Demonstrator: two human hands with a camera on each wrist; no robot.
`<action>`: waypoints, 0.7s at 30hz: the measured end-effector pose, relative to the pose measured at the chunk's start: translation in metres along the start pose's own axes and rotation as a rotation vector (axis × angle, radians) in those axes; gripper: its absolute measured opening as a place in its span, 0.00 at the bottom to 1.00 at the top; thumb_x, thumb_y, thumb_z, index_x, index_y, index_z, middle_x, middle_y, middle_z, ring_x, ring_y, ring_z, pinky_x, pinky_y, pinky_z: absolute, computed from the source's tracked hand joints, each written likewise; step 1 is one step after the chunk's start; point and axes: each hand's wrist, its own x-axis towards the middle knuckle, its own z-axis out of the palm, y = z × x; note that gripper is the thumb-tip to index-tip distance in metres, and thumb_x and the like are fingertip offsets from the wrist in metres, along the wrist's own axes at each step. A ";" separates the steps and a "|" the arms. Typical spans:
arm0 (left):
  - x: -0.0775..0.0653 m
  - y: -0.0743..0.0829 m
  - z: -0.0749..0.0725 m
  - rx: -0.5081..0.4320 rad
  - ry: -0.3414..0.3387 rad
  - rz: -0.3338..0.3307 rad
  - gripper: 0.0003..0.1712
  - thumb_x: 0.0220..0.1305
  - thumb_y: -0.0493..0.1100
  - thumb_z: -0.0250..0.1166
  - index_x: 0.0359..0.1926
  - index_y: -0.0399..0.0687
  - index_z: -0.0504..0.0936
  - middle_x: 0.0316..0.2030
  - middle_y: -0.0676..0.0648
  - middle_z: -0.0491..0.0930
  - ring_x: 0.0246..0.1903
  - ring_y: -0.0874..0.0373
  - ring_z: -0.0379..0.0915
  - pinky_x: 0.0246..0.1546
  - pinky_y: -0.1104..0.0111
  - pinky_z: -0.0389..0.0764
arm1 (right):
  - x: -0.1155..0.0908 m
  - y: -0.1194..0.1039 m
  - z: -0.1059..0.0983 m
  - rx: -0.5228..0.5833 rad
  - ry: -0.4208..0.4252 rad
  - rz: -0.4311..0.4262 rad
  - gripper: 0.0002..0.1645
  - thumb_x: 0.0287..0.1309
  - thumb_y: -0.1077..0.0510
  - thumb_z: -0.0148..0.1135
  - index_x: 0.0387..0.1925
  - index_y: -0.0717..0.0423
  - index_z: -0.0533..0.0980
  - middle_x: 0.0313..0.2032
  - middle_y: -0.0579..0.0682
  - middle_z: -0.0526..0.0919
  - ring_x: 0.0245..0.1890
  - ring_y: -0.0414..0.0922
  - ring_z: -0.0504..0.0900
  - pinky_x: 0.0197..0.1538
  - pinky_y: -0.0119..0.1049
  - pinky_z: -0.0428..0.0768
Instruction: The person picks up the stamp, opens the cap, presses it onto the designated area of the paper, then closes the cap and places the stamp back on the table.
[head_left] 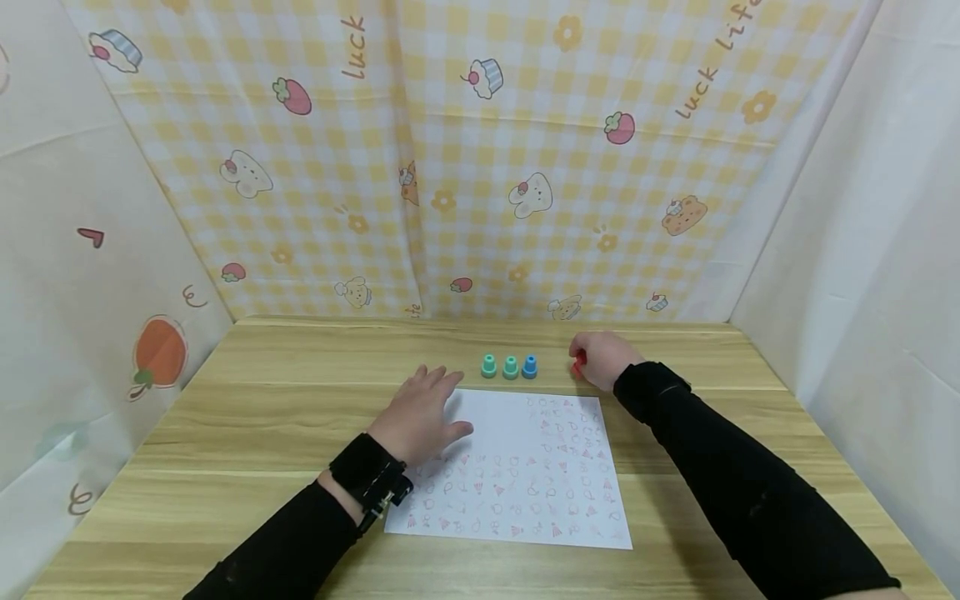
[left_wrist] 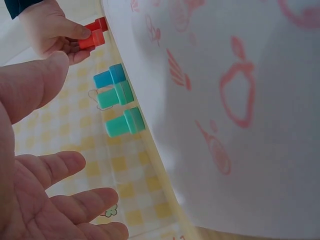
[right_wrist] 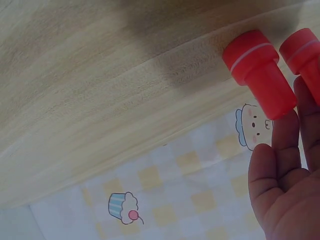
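My right hand (head_left: 609, 360) is at the back right of the table, its fingers curled round a red stamp (right_wrist: 302, 50). Right beside it is a second red stamp (right_wrist: 260, 75), close to the fingertips. From the left wrist view, the thumb lies against the red pair. My left hand (head_left: 422, 419) has its fingers spread over the left edge of a white paper (head_left: 491, 425); whether it touches the sheet I cannot tell. Red prints of fruit, rackets and shuttlecocks cover much of the paper.
Behind the paper stand two green stamps (head_left: 489, 367) and a blue stamp (head_left: 530, 367) in a short row. A yellow checked cloth (head_left: 480, 250) hangs at the table's back edge. White cloth walls (head_left: 847, 250) flank the wooden table (head_left: 225, 467).
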 end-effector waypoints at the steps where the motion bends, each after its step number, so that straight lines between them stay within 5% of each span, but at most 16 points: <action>1: 0.000 0.000 0.000 -0.002 -0.001 0.000 0.44 0.55 0.63 0.62 0.68 0.53 0.59 0.69 0.39 0.55 0.69 0.38 0.43 0.68 0.48 0.49 | 0.000 0.000 0.000 0.000 0.001 -0.003 0.12 0.56 0.63 0.57 0.43 0.54 0.78 0.36 0.50 0.82 0.33 0.46 0.76 0.44 0.41 0.76; 21: -0.001 0.003 0.000 -0.012 -0.011 -0.005 0.43 0.55 0.63 0.62 0.68 0.55 0.59 0.69 0.40 0.56 0.70 0.39 0.43 0.68 0.47 0.48 | -0.003 0.001 0.005 -0.022 -0.004 -0.016 0.14 0.54 0.64 0.57 0.43 0.53 0.78 0.37 0.51 0.82 0.33 0.46 0.75 0.44 0.41 0.76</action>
